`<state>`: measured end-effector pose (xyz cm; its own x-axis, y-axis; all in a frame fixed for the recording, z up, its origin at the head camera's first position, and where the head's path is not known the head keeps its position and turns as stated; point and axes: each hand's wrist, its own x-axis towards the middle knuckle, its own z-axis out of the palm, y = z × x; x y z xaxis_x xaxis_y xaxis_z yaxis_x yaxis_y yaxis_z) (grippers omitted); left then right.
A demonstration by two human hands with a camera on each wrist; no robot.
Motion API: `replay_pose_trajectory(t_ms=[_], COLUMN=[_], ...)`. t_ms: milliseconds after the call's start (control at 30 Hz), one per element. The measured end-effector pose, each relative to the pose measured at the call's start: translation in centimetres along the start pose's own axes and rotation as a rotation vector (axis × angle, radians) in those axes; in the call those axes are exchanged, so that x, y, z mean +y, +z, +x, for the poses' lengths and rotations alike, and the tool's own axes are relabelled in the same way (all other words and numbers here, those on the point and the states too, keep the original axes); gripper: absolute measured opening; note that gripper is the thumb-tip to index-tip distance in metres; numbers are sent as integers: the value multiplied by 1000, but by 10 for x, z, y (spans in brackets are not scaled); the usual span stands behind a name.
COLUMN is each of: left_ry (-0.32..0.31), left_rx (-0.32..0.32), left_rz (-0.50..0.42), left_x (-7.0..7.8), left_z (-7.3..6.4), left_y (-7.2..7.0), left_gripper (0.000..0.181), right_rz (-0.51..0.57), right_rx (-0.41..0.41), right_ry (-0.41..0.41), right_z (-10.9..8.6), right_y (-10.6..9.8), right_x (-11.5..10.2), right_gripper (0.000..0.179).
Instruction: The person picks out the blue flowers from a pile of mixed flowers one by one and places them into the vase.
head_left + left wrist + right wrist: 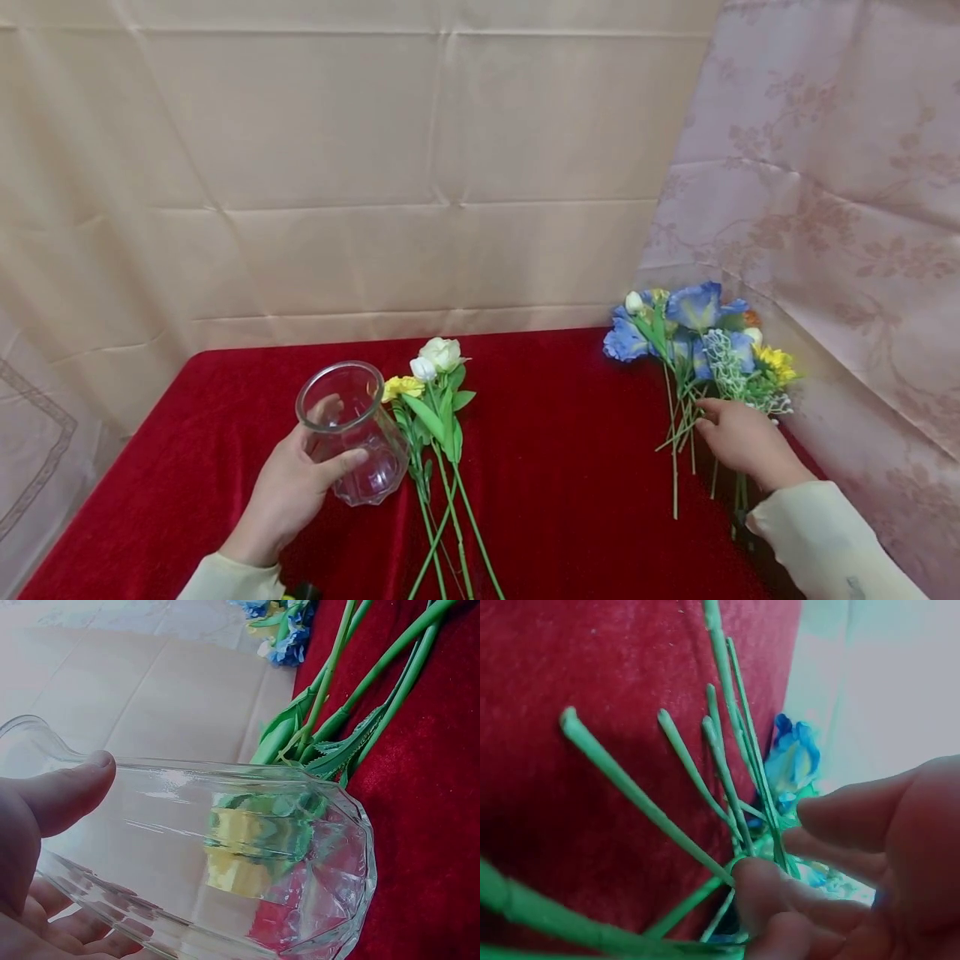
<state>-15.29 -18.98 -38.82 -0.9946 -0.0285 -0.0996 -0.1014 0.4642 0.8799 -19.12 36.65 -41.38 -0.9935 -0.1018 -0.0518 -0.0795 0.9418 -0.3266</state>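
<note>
In the head view my left hand (292, 487) grips a clear glass vase (375, 462) by its side, thumb across the front and fingers behind. The vase tilts, its round mouth up and its faceted base toward the yellow and white flowers. In the left wrist view the thumb presses on the glass (172, 825). My right hand (738, 437) reaches in at the stems of a flower bunch (697, 312) at the right. Its fingertips (757, 889) are right at the green stems (649, 802), with a gap between the upper and lower fingers.
White flowers (442, 354) and a yellow flower (403, 387) lie mid-table, stems toward the front. Blue irises, a yellow sunflower (776, 364) and white sprigs make up the right bunch. Red velvet (570, 450) covers the table; beige cloth (337, 167) hangs behind.
</note>
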Motion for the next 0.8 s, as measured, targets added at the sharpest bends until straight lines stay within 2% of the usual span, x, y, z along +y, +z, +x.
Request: replay_pose_trajectory(t_ms=[100, 200, 367, 500, 800], left_ry=[1, 5, 9, 9, 14], left_rx=[-1, -3, 4, 4, -1], left_rz=[-5, -8, -1, 8, -1], left_x=[0, 1, 0, 0, 1], left_z=[-1, -1, -1, -1, -1], left_y=[1, 2, 1, 0, 0], left_gripper=[87, 86, 86, 86, 87], right_rz=[-34, -32, 40, 124, 224], right_rx=[-1, 72, 241, 340, 456], right_ry=[-19, 3, 66, 94, 114], right_z=[1, -2, -7, -8, -11], right_y=[2, 0, -7, -12, -19], right_x=[-2, -5, -6, -6, -21], right_gripper=[35, 34, 38, 35, 25])
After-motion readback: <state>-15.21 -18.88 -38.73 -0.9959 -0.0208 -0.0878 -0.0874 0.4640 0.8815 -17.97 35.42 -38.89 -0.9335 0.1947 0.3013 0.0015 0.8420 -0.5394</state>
